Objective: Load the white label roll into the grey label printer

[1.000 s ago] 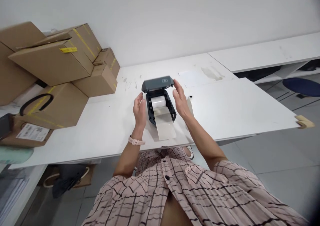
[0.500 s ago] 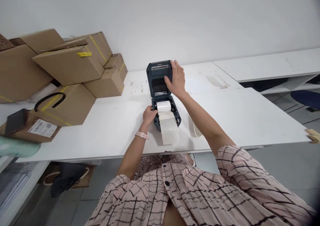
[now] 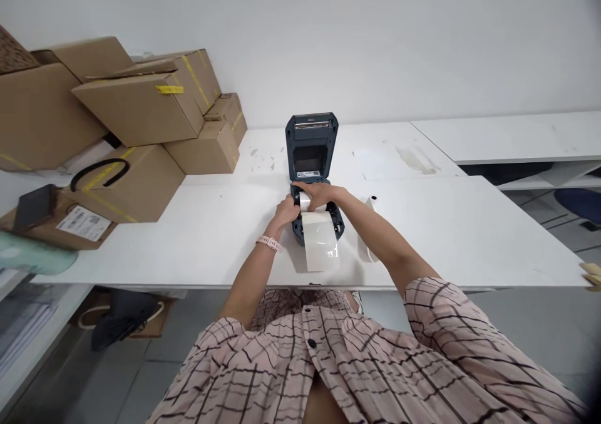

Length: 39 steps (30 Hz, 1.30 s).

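A dark label printer (image 3: 312, 145) stands on the white table with its lid raised. Inside sits a white label roll (image 3: 305, 201), and a strip of blank labels (image 3: 322, 245) runs from it over the printer's front. My left hand (image 3: 286, 211) is closed at the printer's left edge, its fingertips beside the end of the roll. Reaching in from the right, my right hand (image 3: 318, 193) lies across the roll, thumb and fingers gripping around its left part; the palm hides some of it. Partly behind my right forearm, another white roll (image 3: 369, 248) with a dark core end lies on the table.
Stacked cardboard boxes (image 3: 141, 108) fill the table's left side, with a black handle or cable (image 3: 99, 172) on one. A mint-green roll (image 3: 37, 253) lies at the left front. A wall (image 3: 375, 48) rises behind. A blue stool (image 3: 580, 201) stands beyond the table at right.
My right hand has left the raised lid and come down onto the label roll inside the printer. My left hand stays at the printer's left side. The lid remains up.
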Each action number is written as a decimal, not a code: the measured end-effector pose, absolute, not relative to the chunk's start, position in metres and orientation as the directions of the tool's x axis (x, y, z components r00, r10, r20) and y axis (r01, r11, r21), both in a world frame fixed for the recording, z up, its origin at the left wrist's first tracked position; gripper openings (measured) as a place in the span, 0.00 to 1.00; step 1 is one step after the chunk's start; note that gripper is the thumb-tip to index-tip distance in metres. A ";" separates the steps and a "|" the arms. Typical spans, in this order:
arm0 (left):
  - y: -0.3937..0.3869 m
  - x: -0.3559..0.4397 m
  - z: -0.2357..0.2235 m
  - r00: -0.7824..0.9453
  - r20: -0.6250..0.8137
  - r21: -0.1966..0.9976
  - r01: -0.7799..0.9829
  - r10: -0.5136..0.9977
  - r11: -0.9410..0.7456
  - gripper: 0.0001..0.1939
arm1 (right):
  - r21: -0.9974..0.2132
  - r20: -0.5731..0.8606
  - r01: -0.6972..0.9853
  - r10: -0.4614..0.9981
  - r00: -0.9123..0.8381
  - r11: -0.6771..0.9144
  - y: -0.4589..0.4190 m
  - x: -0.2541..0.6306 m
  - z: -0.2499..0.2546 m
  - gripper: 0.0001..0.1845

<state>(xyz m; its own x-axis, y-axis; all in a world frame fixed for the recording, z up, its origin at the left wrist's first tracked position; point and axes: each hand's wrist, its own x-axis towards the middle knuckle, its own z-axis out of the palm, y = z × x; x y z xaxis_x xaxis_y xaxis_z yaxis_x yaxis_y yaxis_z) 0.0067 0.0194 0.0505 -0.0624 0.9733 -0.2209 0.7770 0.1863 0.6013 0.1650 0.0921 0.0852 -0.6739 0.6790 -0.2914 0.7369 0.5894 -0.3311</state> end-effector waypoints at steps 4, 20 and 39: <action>0.017 0.006 0.047 -0.063 -0.178 0.644 0.747 0.982 0.165 0.28 | -0.544 -0.133 0.563 0.599 -0.790 0.622 0.084 0.193 0.103 0.62; 0.017 0.005 0.035 -0.120 -0.149 0.683 0.705 0.981 0.190 0.28 | -0.750 0.124 0.578 0.926 -0.356 0.322 0.116 0.306 0.052 0.54; 0.017 0.008 0.031 -0.156 -0.126 0.714 0.671 0.980 0.198 0.29 | -0.988 -0.042 0.152 0.976 -0.214 -0.009 0.032 0.353 0.027 0.34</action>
<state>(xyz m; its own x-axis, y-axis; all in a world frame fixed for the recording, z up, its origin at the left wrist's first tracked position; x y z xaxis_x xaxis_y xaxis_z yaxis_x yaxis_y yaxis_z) 0.0075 0.0170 0.0312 -0.1555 0.9798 -0.1255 0.6715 0.1981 0.7141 0.3526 0.0320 0.0274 -0.2145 0.9758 -0.0423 0.1516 -0.0095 -0.9884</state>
